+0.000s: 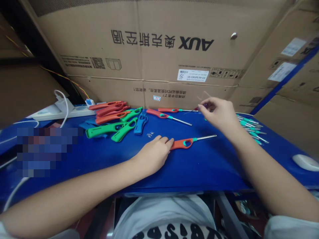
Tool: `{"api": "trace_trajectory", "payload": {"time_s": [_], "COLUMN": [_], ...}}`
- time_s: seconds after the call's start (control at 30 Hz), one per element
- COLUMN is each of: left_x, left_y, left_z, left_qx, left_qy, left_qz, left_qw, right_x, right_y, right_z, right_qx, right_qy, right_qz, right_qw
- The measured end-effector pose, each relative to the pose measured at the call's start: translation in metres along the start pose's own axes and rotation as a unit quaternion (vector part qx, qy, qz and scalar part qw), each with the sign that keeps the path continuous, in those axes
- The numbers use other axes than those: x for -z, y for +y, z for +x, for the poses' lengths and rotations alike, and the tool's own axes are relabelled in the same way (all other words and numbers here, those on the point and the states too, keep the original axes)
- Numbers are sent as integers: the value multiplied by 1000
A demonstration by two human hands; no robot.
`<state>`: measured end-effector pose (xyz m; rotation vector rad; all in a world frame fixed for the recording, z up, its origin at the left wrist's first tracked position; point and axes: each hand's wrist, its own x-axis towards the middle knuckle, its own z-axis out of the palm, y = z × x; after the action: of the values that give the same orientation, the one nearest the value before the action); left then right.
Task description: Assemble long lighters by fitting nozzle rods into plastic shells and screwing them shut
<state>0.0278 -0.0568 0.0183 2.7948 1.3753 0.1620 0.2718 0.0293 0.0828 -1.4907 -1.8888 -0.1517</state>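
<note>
My left hand [154,154] is closed around the handle end of an orange stick lighter [180,143], which lies on the blue table with its metal tube pointing right. Raised above the back of the table, my right hand [218,111] pinches a small dark red thing [205,105]; a thin dark line sticks out to its left, too blurred to name. Behind my left hand lie two more lighters with tubes, a red one [157,113] and another red one [169,110] partly hidden by my right hand. Several tiny metal pieces [150,134] lie near my left hand.
Red, green [106,130] and blue [141,123] lighter handles are heaped at back left. Several metal tubes with teal parts [254,129] lie at right. A white power strip [52,113], a white mouse [306,162] and a cardboard wall [149,59] border the table.
</note>
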Motion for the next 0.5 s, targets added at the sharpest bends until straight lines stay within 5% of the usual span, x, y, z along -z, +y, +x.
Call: {"api": "trace_trajectory", "payload": {"time_s": [0.13, 0.27, 0.4, 0.5], "left_x": [-3, 3, 12, 12], "left_y": [-4, -19, -56, -90], "left_z": [1, 9, 37, 64], "left_qx": [-11, -14, 26, 77], "left_qy": [19, 52, 75, 39], "left_qz": [-36, -87, 9, 68], "left_qw": [999, 995, 997, 994], "right_x": [-24, -46, -48, -43], "right_y": [-17, -8, 9, 16], "right_z": [1, 2, 1, 0], "right_qx": [16, 19, -17, -48], "right_qy": [-33, -43, -23, -30], "right_qz": [81, 61, 66, 60], "right_qw": [996, 997, 997, 997]}}
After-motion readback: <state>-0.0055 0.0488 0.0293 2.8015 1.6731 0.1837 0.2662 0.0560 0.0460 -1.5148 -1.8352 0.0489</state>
